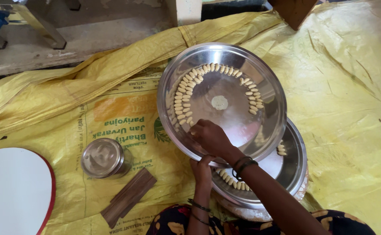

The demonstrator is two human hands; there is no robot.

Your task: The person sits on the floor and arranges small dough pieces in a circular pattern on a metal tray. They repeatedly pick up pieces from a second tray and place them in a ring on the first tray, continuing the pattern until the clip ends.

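I see a round steel tray on a yellow sheet, resting on a second tray stacked below it. Small pale dough pieces lie in two curved rows along the upper tray's left and top, another short row on the right, and a flat pale disc sits mid-tray. My right hand reaches in, fingers curled at the row's end; whether they pinch a piece I cannot tell. My left hand grips the tray's near rim.
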